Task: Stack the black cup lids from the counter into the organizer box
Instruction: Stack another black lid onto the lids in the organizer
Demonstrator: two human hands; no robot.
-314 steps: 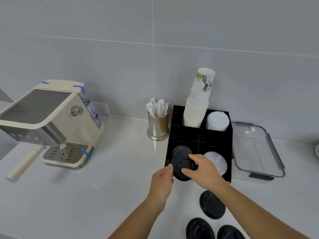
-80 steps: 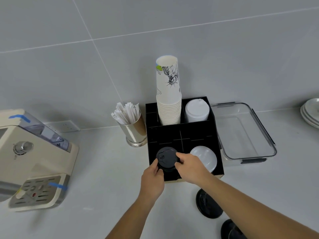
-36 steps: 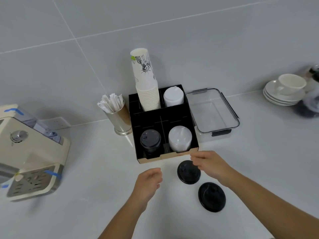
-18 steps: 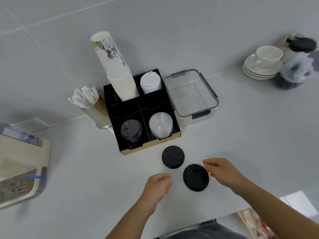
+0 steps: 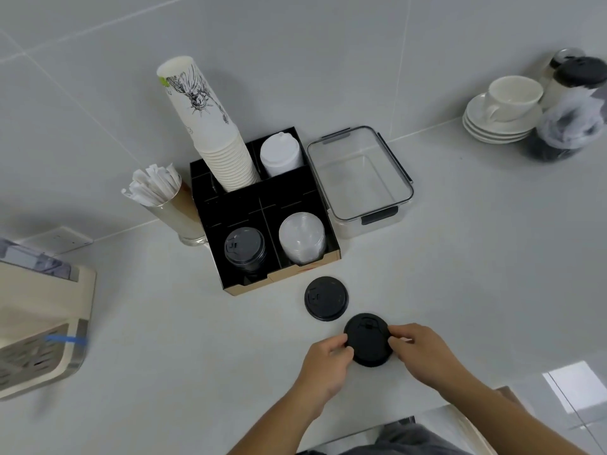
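1. Left hand (image 5: pixel 323 366) and right hand (image 5: pixel 417 351) pinch opposite edges of a black lid (image 5: pixel 368 343) on the counter (image 5: pixel 164 323).
2. Second lid (image 5: pixel 325 298) lies at 11 o'clock from it, near the organizer (image 5: pixel 236 208).
3. Lid stack (image 5: pixel 244 249) fills the organizer's front-left slot.

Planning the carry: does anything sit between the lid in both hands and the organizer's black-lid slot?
Only the other black lid lies flat on the counter along that line. The held lid, pinched by the left hand and right hand, can pass over it to the black-lid slot.

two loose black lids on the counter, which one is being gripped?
The nearer black lid, pinched between both hands; the other lid lies untouched beside the organizer box.
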